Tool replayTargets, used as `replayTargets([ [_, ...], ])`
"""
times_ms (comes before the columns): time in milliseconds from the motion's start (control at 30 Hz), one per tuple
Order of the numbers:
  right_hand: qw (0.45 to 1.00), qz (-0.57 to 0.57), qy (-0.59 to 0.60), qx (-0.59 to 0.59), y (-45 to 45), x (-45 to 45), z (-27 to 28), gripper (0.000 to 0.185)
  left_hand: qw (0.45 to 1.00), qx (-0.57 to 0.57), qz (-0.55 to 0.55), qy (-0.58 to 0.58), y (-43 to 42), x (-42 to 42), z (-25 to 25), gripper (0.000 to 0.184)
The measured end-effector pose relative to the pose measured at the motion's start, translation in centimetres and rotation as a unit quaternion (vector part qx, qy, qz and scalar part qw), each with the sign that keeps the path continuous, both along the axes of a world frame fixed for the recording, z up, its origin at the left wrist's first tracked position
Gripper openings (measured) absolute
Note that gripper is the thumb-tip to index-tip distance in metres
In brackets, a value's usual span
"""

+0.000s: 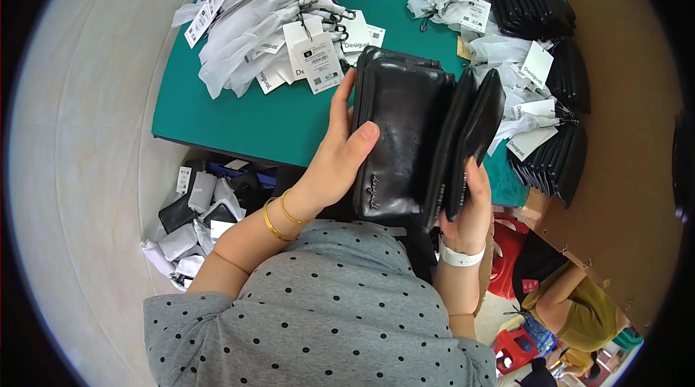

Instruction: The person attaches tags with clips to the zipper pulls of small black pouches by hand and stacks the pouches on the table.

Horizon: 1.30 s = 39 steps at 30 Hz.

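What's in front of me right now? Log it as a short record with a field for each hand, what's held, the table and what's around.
Left hand: thumb across the front wallet
Right hand: grips the lower right wallets
Held: black wallets, fanned apart at right
Wrists: gold bracelets left, white band right
Table: green tabletop
Table, far left: white wraps with paper tags, some reading Desigual
Table, right: wallet stacks
Far right: cardboard
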State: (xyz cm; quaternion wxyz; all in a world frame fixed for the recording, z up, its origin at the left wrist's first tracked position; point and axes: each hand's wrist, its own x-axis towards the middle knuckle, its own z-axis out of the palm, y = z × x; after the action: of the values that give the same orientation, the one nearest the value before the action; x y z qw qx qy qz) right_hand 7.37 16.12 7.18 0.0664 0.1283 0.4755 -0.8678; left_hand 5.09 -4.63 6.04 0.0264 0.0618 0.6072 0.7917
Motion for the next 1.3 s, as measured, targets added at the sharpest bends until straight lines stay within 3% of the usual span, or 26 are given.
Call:
replayTargets([
  [267, 0.998, 0.015, 0.03, -0.062, 0.5, 0.9, -0.1, 0.04, 0.996, 0.082, -0.014, -0.025, -0.3, -0.5, -2.5, 0.083],
  [333, 0.997, 0.025, 0.045, -0.057, 0.3, 1.0, 0.1, 0.043, 0.999, 0.034, 0.002, 0.012, -0.1, -0.5, -1.4, 0.081],
  [433, 0.997, 0.009, 0.048, 0.062, -1.2, 1.2, 1.6, 0.057, 1.0, -0.007, 0.007, 0.01, 0.0, -0.3, 0.0, 0.079],
  [533, 0.983, -0.008, 0.056, 0.177, -2.6, 1.3, 2.5, 0.052, 0.998, -0.051, 0.023, 0.0, 0.2, -0.1, -0.2, 0.076],
  [633, 0.987, -0.059, 0.051, 0.14, -3.0, 1.5, 1.8, 0.046, 0.999, -0.029, 0.03, -0.009, 0.2, -0.2, -0.1, 0.074],
  [800, 0.997, -0.051, 0.006, -0.049, -0.6, 0.7, 0.4, 0.039, 0.999, 0.017, 0.041, 0.0, -0.3, -0.7, -0.3, 0.071],
  [1000, 0.997, -0.01, -0.003, -0.07, -0.3, 0.7, 1.0, 0.04, 0.997, 0.072, -0.006, -0.009, -0.7, -1.0, -1.3, 0.07],
  [1067, 0.997, -0.001, 0.005, -0.073, -0.2, 0.7, 1.0, 0.039, 0.999, 0.047, 0.002, -0.009, -0.7, -1.0, -1.5, 0.069],
  [1133, 0.999, 0.036, -0.003, -0.033, 0.0, 0.8, 0.8, 0.052, 1.0, 0.03, 0.002, -0.001, -0.5, -0.9, -1.0, 0.068],
  [1300, 0.998, 0.063, -0.023, 0.014, -0.2, 0.8, 1.2, 0.049, 1.0, -0.021, -0.012, -0.004, -0.2, -0.6, -0.6, 0.067],
])
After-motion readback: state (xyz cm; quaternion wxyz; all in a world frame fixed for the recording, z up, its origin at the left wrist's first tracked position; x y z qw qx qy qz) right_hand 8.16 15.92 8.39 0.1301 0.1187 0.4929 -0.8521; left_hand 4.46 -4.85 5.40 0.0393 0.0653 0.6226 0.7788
